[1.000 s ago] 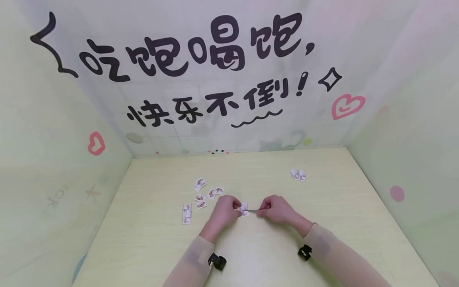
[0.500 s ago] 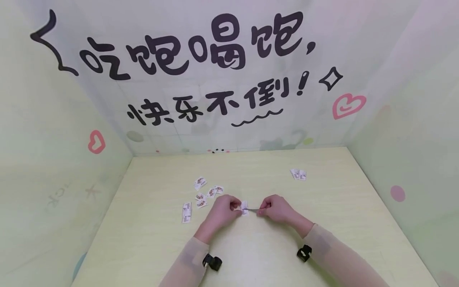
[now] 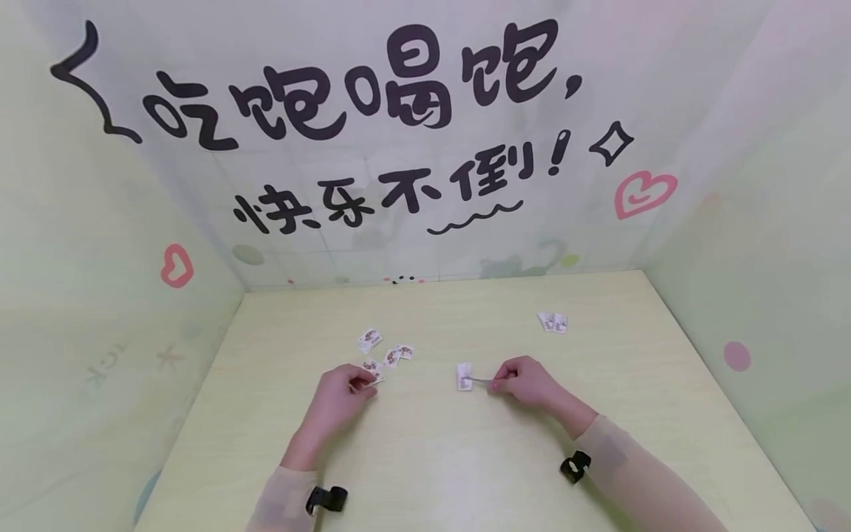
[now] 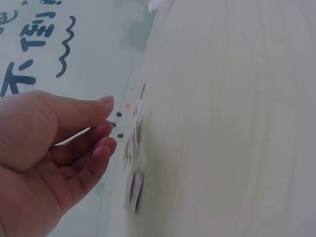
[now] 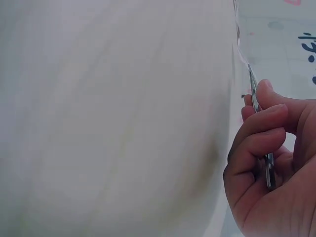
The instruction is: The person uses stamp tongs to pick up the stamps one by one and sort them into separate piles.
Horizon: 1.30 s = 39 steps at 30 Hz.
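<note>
My right hand (image 3: 528,380) grips slim metal tweezers (image 5: 254,91), which run up past the thumb in the right wrist view. Their tips meet a small white printed card (image 3: 464,377) in front of that hand; whether it is lifted off the table cannot be told. My left hand (image 3: 342,403) is beside a loose group of small picture cards (image 3: 392,357). In the left wrist view its thumb and fingers (image 4: 81,116) are loosely bent with a gap between them, and nothing shows in them. One nearby card (image 3: 379,378) is partly behind the fingertips.
Another small picture card (image 3: 370,340) lies behind the group. Two overlapping printed cards (image 3: 553,322) lie at the back right of the pale wooden table (image 3: 452,473). Printed fabric walls (image 3: 432,251) enclose the table at the back and both sides.
My left hand has let go of the printed card and moved left to the picture cards. The right hand has shifted slightly right with the tweezers, and the printed card has moved with them.
</note>
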{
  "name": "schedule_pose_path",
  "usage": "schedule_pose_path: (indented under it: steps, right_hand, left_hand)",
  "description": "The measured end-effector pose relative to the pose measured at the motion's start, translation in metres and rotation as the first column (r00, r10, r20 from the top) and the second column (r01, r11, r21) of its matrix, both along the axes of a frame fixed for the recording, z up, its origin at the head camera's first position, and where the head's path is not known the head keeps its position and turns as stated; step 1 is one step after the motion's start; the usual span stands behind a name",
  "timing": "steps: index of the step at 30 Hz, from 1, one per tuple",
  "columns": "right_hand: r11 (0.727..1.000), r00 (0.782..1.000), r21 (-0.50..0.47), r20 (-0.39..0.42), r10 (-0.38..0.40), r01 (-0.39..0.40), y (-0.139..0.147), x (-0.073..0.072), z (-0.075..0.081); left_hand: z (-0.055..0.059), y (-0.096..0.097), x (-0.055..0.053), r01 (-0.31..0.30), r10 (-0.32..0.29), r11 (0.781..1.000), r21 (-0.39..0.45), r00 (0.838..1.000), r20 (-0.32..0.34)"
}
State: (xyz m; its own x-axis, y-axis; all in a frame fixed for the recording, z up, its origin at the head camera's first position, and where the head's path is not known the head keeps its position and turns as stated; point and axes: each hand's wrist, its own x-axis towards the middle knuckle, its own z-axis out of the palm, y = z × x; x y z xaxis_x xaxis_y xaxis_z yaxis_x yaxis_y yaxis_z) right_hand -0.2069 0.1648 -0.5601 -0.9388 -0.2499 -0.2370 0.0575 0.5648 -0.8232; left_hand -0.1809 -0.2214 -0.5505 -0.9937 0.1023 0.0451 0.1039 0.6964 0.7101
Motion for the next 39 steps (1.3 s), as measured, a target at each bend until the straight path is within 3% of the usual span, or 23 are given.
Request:
schedule_pose_path:
  steps: [5, 10, 23, 39]
  right_hand:
    - [1.000, 1.000, -0.009, 0.004, -0.028, 0.028, 0.014, -0.002, 0.005]
    - [0.998, 0.998, -0.021, 0.015, -0.062, 0.062, 0.028, -0.005, 0.011]
    - [0.989, 0.988, -0.016, 0.028, -0.150, 0.150, 0.065, -0.010, 0.011]
    - [0.949, 0.948, 0.031, 0.051, -0.314, 0.312, 0.119, -0.021, 0.013]
  left_hand:
    - [-0.001, -0.032, 0.004, -0.054, 0.055, 0.998, -0.037, 0.998, 0.036]
    - [-0.007, -0.045, 0.005, -0.062, 0.066, 0.996, -0.059, 0.996, 0.067]
    - [-0.010, -0.048, 0.002, -0.029, 0.038, 0.995, -0.096, 0.995, 0.095]
    - [-0.005, -0.049, 0.000, -0.044, 0.056, 0.995, -0.088, 0.989, 0.137]
